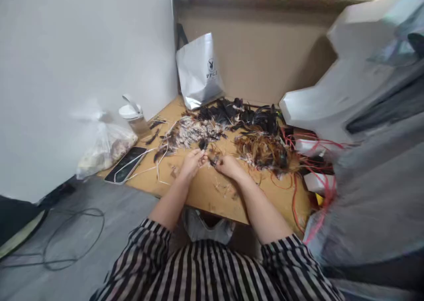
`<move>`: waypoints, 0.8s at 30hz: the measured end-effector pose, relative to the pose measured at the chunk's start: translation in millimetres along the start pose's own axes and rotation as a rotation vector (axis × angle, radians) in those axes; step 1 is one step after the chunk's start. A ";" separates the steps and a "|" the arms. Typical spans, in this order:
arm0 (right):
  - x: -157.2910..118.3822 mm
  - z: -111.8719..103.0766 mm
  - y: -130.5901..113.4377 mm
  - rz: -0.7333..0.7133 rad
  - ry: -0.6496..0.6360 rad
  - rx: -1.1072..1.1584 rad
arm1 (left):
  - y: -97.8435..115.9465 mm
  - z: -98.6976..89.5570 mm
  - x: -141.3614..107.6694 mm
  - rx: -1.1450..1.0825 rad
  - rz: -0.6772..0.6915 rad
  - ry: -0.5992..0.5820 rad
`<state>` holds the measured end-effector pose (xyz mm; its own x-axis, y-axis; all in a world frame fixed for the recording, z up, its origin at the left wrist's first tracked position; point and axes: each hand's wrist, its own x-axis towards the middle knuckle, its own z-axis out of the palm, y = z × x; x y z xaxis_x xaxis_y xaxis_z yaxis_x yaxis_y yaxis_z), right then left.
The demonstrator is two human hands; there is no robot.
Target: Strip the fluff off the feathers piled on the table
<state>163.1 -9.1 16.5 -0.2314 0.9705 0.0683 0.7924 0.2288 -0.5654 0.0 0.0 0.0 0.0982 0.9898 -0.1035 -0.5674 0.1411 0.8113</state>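
Note:
My left hand (194, 161) is closed in a pinch on a small dark feather (203, 144) that sticks up past the fingertips. Close beside it, my right hand (228, 166) has its fingers curled at a small brownish feather tuft (216, 159). Beyond both hands lie heaps of feathers on the wooden table (202, 190): a pale, mottled pile (194, 131) on the left, long black feathers (255, 117) at the back, and a golden-brown pile (265, 150) on the right. Small feather scraps lie below my hands.
On the left are a phone (126, 165), a plastic bag (111, 146) and a lidded cup (134, 117). A silver bag (200, 71) leans at the back. Red strings (326, 186) and a white machine (318, 97) stand right. A cable (74, 239) lies on the floor.

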 end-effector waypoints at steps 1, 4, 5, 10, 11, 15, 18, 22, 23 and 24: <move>-0.3 -2.2 -0.8 0.013 -0.011 0.046 | -0.5 -0.3 0.5 -0.001 0.001 0.002; -0.3 -8.7 -3.3 0.077 -0.044 0.275 | -2.1 -1.4 1.9 0.007 -0.001 0.001; 0.2 -10.6 -4.0 0.111 -0.055 0.394 | -2.6 -1.7 2.2 0.012 -0.004 -0.002; 4.1 -12.6 -5.6 0.217 -0.075 1.006 | -4.3 -0.8 0.4 0.077 -0.024 -0.040; 4.8 -11.3 -5.6 0.211 -0.059 1.076 | -4.3 -0.1 -0.6 0.095 -0.028 -0.054; 5.7 -2.5 -7.2 0.183 0.016 1.152 | -3.9 3.6 -4.4 0.149 -0.061 -0.108; 6.9 5.4 -8.4 0.159 0.089 1.108 | -4.0 5.4 -5.6 0.172 -0.090 -0.145; 10.1 14.2 -6.2 0.116 0.152 1.023 | -4.7 5.8 -4.9 0.189 -0.092 -0.149; 10.7 15.4 -5.4 0.109 0.151 1.016 | -4.9 5.7 -4.6 0.191 -0.084 -0.143; 11.1 16.2 -4.8 0.105 0.144 1.021 | -5.2 5.6 -4.3 0.193 -0.077 -0.137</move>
<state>147.6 -0.7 6.6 -0.0664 0.9971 0.0381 -0.0666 0.0336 -0.9972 7.1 -5.1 -0.5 0.2527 0.9623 -0.1009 -0.3884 0.1964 0.9003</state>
